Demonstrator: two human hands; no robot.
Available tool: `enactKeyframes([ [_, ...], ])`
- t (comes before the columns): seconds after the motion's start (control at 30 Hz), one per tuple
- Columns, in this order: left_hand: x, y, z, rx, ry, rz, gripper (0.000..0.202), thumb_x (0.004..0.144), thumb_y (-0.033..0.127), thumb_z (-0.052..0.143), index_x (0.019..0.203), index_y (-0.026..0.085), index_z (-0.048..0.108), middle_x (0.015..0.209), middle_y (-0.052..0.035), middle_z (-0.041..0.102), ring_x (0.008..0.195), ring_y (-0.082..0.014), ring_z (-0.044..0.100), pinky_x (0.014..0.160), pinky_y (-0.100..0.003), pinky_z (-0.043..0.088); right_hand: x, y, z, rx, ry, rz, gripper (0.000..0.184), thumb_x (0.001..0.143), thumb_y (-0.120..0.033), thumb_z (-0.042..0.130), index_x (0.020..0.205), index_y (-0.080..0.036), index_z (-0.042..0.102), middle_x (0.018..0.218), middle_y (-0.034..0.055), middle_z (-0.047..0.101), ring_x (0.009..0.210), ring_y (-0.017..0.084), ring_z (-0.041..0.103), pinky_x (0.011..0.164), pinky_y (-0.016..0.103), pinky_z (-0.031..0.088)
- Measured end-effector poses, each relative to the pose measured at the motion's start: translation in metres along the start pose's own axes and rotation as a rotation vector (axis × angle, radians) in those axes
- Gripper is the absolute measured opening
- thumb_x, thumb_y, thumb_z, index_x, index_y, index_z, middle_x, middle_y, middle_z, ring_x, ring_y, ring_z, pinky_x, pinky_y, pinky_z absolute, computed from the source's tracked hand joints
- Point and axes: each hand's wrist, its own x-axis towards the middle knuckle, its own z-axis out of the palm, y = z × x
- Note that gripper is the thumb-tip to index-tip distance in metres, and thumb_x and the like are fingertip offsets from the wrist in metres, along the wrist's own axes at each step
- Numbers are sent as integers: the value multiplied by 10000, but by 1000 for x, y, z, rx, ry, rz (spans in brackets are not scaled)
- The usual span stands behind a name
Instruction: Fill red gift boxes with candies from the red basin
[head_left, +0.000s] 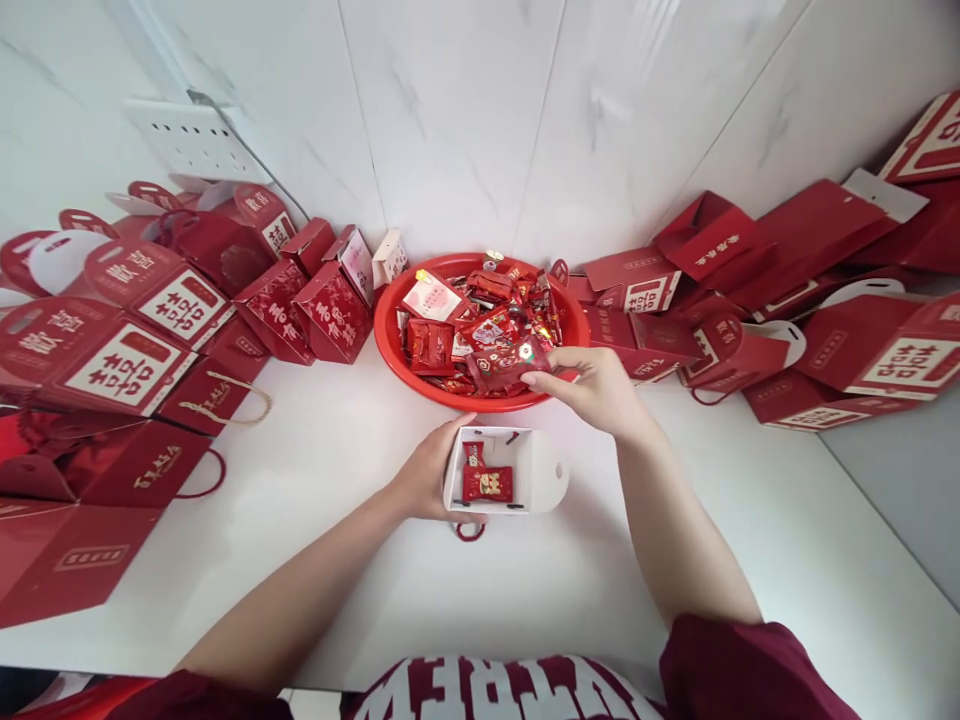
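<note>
My left hand (433, 473) is wrapped round the left side of an open gift box (546, 482), white inside, whose rounded flap points right. Inside the box lie red candy packets (487, 484), and a dark red cord loop (471, 532) shows below it. Between the thumb and fingers of my right hand (589, 388) is a dark red candy packet (504, 364), held over the front right of a red basin (397, 362). The basin holds many red-wrapped sweets (431, 345) and a pale pink card box (433, 296).
Red gift boxes (127, 370) crowd the left of the white table (330, 590), with small red cartons (334, 310) by the basin. More red boxes (885, 345) are piled on the right. A socket panel (191, 140) with a cable is on the back wall.
</note>
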Motion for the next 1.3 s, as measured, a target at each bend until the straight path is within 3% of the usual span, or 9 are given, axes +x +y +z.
enactKeyframes([
  [0.17, 9, 9, -5, -97, -21, -43, 1156, 564, 447, 912, 1492, 224, 260, 1440, -168, 494, 1298, -388, 525, 1074, -516, 446, -19, -26, -17, 139, -220, -79, 224, 947, -364, 599, 807, -190, 621, 757, 6, 636, 720, 146, 586, 692, 261, 461],
  [0.33, 10, 13, -5, -93, -34, -88, 1108, 569, 446, 909, 1451, 201, 287, 1402, -165, 511, 1265, -374, 543, 1061, -493, 452, -29, -41, 11, -214, -405, -142, 118, 906, -230, 647, 806, -195, 597, 734, -15, 643, 641, 125, 559, 620, 243, 412],
  [0.47, 12, 19, -5, -87, -33, -66, 1094, 573, 457, 909, 1449, 196, 309, 1415, -176, 487, 1291, -376, 516, 1079, -513, 431, -36, -40, 25, -240, -522, -269, 100, 951, -255, 608, 886, -196, 654, 869, 32, 692, 745, 160, 604, 696, 282, 453],
  [0.6, 9, 31, -13, -82, -74, -71, 1222, 531, 500, 924, 1518, 198, 270, 1502, -207, 405, 1385, -405, 425, 1139, -555, 362, -56, -25, 12, -170, -262, -275, 171, 1014, -284, 491, 996, -213, 645, 953, 75, 689, 865, 200, 630, 811, 345, 498],
  [0.7, -8, 32, -22, -126, -73, -122, 1375, 545, 566, 900, 1590, 213, 80, 1592, -210, 284, 1455, -414, 327, 1177, -564, 307, -83, -1, 12, -145, 12, -228, 143, 995, -284, 521, 1102, -240, 604, 1135, 111, 649, 1077, 253, 607, 936, 423, 494],
  [0.83, -42, 20, -24, -190, -10, -133, 1093, 775, 745, 616, 1596, 220, 121, 1630, -164, 245, 1492, -409, 249, 1216, -568, 222, -118, 33, 35, -41, 166, -174, 344, 960, -417, 543, 1261, -258, 492, 1194, 142, 582, 1153, 307, 566, 943, 499, 504],
  [0.93, -57, 22, -16, -106, 37, -9, 833, 914, 655, 462, 1583, 233, 202, 1640, -121, 233, 1505, -391, 219, 1230, -556, 203, -129, 44, 51, -24, 90, -218, 631, 898, -565, 583, 1407, -253, 380, 1335, 181, 519, 1270, 350, 507, 1010, 552, 478],
  [1.07, -51, 39, -3, 240, 10, 111, 814, 893, 396, 576, 1588, 242, 182, 1656, -109, 179, 1514, -371, 197, 1230, -544, 224, -127, 39, 60, -104, -94, -322, 961, 791, -660, 678, 1529, -227, 241, 1517, 199, 410, 1431, 371, 364, 1161, 595, 327],
  [1.3, -31, 48, 4, 362, 103, 212, 793, 824, 386, 643, 1528, 225, 314, 1543, -157, 369, 1435, -372, 341, 1172, -560, 324, -125, 35, 68, -168, -90, -381, 967, 786, -741, 620, 1522, -216, 276, 1455, 179, 496, 1425, 357, 384, 1197, 628, 211],
])
